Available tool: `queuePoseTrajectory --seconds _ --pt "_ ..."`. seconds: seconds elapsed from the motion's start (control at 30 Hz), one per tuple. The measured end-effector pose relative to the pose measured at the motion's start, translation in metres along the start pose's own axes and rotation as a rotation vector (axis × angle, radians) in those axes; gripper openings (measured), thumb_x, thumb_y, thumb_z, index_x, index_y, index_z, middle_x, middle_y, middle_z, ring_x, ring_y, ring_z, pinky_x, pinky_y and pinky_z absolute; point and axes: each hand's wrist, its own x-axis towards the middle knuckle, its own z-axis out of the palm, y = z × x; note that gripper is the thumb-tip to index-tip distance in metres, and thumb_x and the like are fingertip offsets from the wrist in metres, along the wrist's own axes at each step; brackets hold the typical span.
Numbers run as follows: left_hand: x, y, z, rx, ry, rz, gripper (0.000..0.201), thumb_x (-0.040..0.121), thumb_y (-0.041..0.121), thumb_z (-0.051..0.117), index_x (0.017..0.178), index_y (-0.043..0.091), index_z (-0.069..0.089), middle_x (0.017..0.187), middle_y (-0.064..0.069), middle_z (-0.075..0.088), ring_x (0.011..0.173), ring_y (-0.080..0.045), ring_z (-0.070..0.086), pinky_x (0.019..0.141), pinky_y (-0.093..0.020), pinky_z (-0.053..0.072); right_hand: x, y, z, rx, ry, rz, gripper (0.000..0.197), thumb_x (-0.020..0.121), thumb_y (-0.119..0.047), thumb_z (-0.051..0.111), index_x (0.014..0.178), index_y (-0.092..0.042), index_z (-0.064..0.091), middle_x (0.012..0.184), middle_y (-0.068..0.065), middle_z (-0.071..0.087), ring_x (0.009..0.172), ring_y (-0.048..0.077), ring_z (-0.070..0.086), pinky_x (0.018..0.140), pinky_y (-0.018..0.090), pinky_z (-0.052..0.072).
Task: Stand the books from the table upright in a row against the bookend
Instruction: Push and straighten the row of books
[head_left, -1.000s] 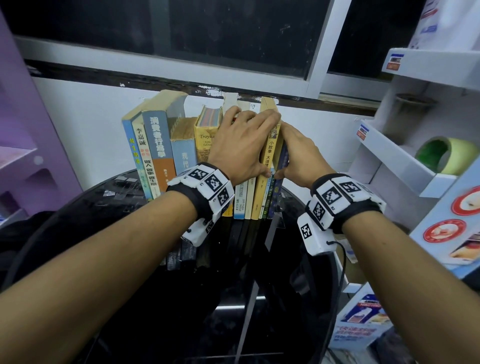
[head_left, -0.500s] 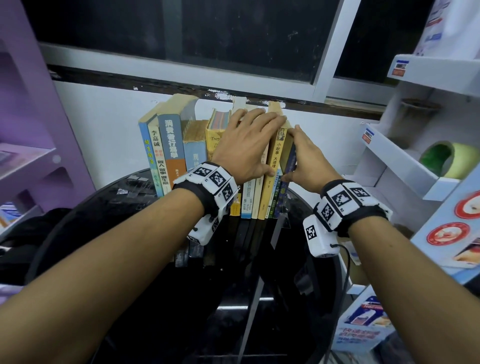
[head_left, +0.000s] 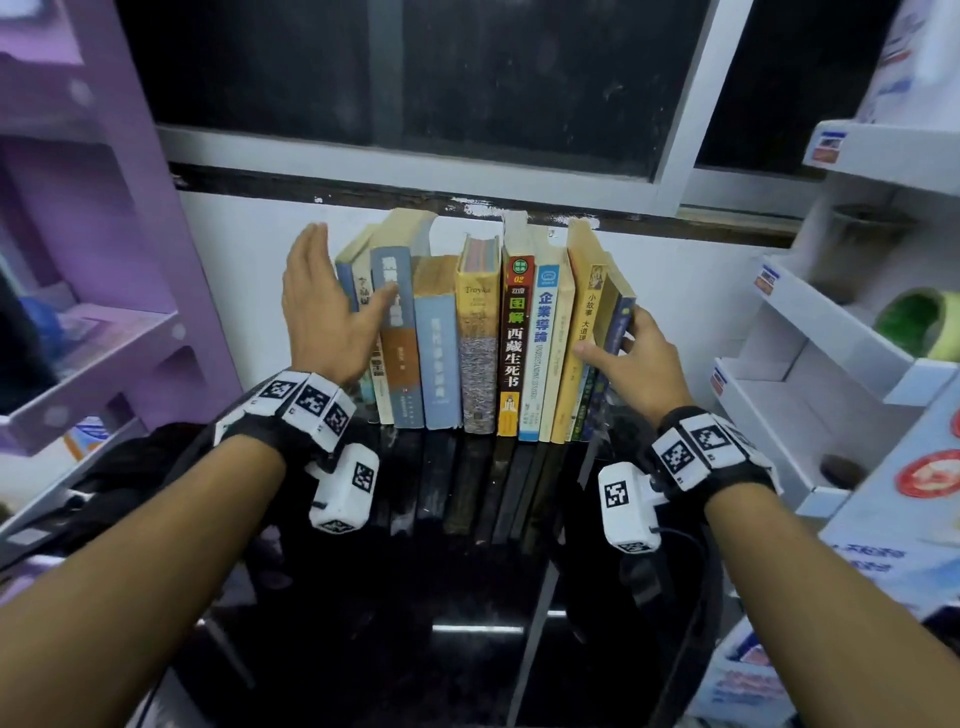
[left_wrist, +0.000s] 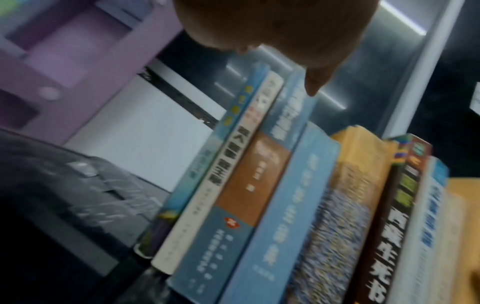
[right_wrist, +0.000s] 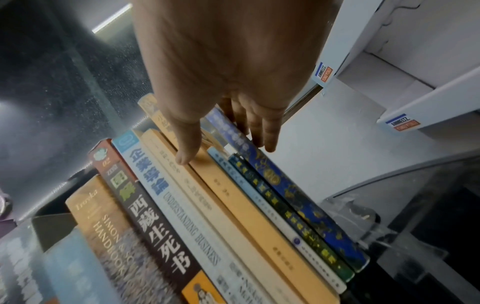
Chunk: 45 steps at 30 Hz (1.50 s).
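The fingers (head_left: 311, 249) of the left hand (head_left: 324, 306) are straight and spread, holding nothing, the hand raised edge-on at the left end of a row of books (head_left: 483, 332); its thumb lies across the front of the leftmost spines, though whether it touches them cannot be told. The fingers (right_wrist: 262, 127) of the right hand (head_left: 631, 353) curl round the right end of the row: the thumb presses the front of a tan spine, and the other fingers wrap behind a thin dark blue book (head_left: 618, 332) at the far right, which leans left with its tan neighbour. Both wrists wear black bands carrying white blocks printed with square black markers. Nearest the viewer is the glossy black desk (head_left: 467, 597), which mirrors the book spines. The books stand upright on it, spines facing out, against a white wall (head_left: 234, 270). From the left they include blue and cream spines, a pale blue one, a yellow Troyka handbook (head_left: 478, 338), a dark spine with red Chinese title (head_left: 514, 343) and a white one reading Understanding Business (head_left: 540, 353). In the right wrist view a clear bookend (right_wrist: 363, 224) stands just beside the blue book's foot. A purple shelf unit (head_left: 104, 260) stands left, white shelves (head_left: 831, 338) right, and a dark window (head_left: 415, 78) lies beyond.
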Motion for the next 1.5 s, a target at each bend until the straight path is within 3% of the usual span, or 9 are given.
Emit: queuePoseTrajectory --seconds 0.07,0.13,0.23,0.43,0.63,0.77,1.0,1.2,1.5 --pt "0.000 -0.019 -0.004 -0.118 -0.167 -0.122 0.083 0.084 0.054 0.063 0.147 0.014 0.027 0.152 -0.008 0.035 0.138 -0.025 0.034 0.113 -0.044 0.029 -0.002 0.000 0.006 0.000 0.048 -0.002 0.057 0.082 -0.025 0.076 0.131 -0.016 0.047 0.108 -0.006 0.059 0.095 0.011 0.057 0.081 0.022 0.043" --pt "-0.001 -0.025 -0.008 -0.243 -0.326 -0.179 0.064 0.085 0.050 0.063 0.138 0.021 0.039 0.136 0.000 0.054 0.117 -0.018 0.053 0.098 -0.039 0.043 -0.004 -0.002 0.012 0.007 0.089 -0.001 0.056 0.082 -0.025 0.076 0.129 -0.015 0.047 0.109 -0.004 0.062 0.092 0.011 0.058 0.078 0.022 0.044" --pt "-0.003 -0.022 -0.010 -0.254 -0.439 -0.188 0.055 0.090 0.035 0.062 0.139 0.023 0.039 0.124 0.004 0.059 0.102 -0.012 0.055 0.085 -0.028 0.040 -0.003 -0.003 0.015 -0.012 0.107 0.003 0.055 0.082 -0.026 0.076 0.128 -0.013 0.049 0.113 -0.001 0.064 0.093 0.013 0.058 0.080 0.024 0.044" --pt "0.006 -0.017 -0.010 -0.131 -0.378 -0.125 0.046 0.091 0.035 0.061 0.132 0.019 0.047 0.120 -0.004 0.064 0.103 -0.023 0.061 0.080 -0.027 0.042 0.002 -0.002 0.008 -0.090 0.032 -0.029 0.057 0.082 -0.022 0.076 0.132 -0.014 0.049 0.119 0.001 0.064 0.097 0.012 0.056 0.087 0.025 0.044" --pt "0.008 -0.009 -0.002 -0.047 -0.385 -0.065 0.045 0.091 0.034 0.061 0.131 0.016 0.050 0.119 -0.008 0.066 0.103 -0.025 0.063 0.078 -0.027 0.043 0.007 0.002 0.000 -0.120 0.011 -0.060 0.045 0.083 -0.021 0.075 0.123 -0.015 0.054 0.107 -0.004 0.065 0.090 0.013 0.061 0.085 0.028 0.049" --pt "0.010 -0.004 0.003 0.023 -0.401 -0.018 0.045 0.092 0.037 0.058 0.129 0.014 0.049 0.119 -0.011 0.066 0.104 -0.030 0.062 0.083 -0.036 0.049 0.011 0.005 -0.005 -0.140 -0.010 -0.072 0.042 0.083 -0.022 0.075 0.121 -0.017 0.056 0.108 -0.003 0.067 0.093 0.015 0.063 0.085 0.028 0.049" --pt "0.007 -0.009 0.006 0.045 -0.382 -0.014 0.048 0.092 0.044 0.055 0.131 0.016 0.047 0.115 -0.011 0.067 0.102 -0.033 0.062 0.084 -0.044 0.051 0.014 0.008 -0.004 -0.158 -0.024 -0.087 0.045 0.084 -0.023 0.074 0.124 -0.016 0.055 0.115 0.002 0.069 0.098 0.018 0.065 0.088 0.028 0.050" --pt "0.002 -0.016 0.006 0.036 -0.355 -0.048 0.048 0.091 0.048 0.053 0.129 0.020 0.047 0.111 -0.012 0.068 0.099 -0.035 0.063 0.084 -0.047 0.052 0.014 0.008 0.002 -0.176 -0.029 -0.072 0.049 0.083 -0.025 0.075 0.125 -0.015 0.053 0.115 0.005 0.069 0.100 0.023 0.067 0.094 0.042 0.053" --pt "0.002 -0.015 0.002 0.034 -0.352 -0.060 0.048 0.092 0.045 0.054 0.132 0.018 0.046 0.114 -0.013 0.067 0.102 -0.036 0.061 0.086 -0.045 0.051 0.011 0.003 0.002 -0.184 -0.043 -0.055 0.050 0.084 -0.026 0.074 0.128 -0.016 0.051 0.117 0.005 0.067 0.102 0.023 0.065 0.095 0.039 0.052"
